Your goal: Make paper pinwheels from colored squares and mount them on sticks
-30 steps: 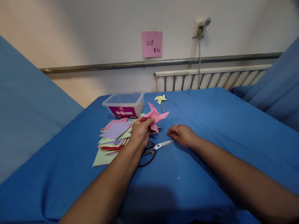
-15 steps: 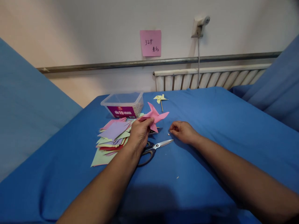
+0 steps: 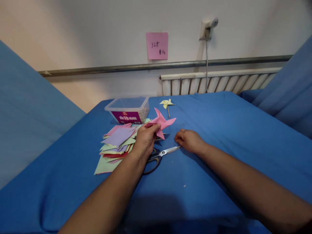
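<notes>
My left hand point(image 3: 145, 141) is closed on a folded pink paper pinwheel point(image 3: 161, 122), held just above the blue sheet point(image 3: 219, 130). My right hand point(image 3: 188, 140) rests on the sheet to the right of the pinwheel, fingers curled and pinched at the cloth; what they hold, if anything, is too small to make out. Scissors point(image 3: 158, 156) with dark handles lie between and below the two hands, blades pointing right towards my right hand.
A pile of coloured paper squares point(image 3: 114, 146) lies left of my left hand. Behind it stands a clear plastic box point(image 3: 128, 109) with a purple label. A small yellow pinwheel on a stick point(image 3: 167, 104) lies further back. A radiator point(image 3: 219, 83) and wall rail run behind.
My right hand lifted a little with a tiny shiny thing at its fingertips, then came back down onto the sheet. My left hand and the pink pinwheel stayed put.
</notes>
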`<state>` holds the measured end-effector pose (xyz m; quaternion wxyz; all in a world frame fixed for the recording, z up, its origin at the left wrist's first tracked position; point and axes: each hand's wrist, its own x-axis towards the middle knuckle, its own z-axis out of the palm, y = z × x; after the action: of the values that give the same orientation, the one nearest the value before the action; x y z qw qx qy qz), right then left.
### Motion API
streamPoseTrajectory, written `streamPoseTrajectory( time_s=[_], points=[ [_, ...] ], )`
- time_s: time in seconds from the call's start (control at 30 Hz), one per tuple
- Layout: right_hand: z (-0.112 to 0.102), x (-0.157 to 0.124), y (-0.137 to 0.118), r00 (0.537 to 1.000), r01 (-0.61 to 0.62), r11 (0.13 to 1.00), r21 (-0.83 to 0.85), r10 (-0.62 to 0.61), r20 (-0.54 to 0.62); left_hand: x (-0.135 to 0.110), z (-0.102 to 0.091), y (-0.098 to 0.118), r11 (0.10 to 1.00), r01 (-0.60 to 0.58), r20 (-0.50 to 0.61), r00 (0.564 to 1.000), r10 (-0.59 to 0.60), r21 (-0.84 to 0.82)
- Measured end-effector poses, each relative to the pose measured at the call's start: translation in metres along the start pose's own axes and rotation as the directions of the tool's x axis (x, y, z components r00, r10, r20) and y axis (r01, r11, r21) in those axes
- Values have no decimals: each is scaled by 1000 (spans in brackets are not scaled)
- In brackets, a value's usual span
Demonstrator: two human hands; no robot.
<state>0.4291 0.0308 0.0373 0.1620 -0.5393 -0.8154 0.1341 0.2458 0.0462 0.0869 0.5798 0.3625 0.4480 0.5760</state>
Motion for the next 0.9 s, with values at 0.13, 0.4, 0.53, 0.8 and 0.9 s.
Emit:
streamPoseTrajectory(
  time_s=[0.13,0.4,0.53,0.8,0.9],
  points=[
    [-1,1,4,1000,10,1000,6,-10,8,0,-1,-1,1000,0,10,1000,0,-6],
    [-8,-1,10,999,-37,998,59,39,-23,1,-2,-2,1000,-9,32,999,9,12],
    [-8,-2,4,998,-53,997,47,55,-35,0,0,-1,1000,-7,29,1000,7,8],
    [-10,-3,1,997,-73,997,33,74,-26,-1,0,-1,1000,-7,40,999,6,11],
    [-6,-1,6,995,-97,986,137,102,-23,-2,0,-1,1000,-5,39,999,4,23]
  ],
)
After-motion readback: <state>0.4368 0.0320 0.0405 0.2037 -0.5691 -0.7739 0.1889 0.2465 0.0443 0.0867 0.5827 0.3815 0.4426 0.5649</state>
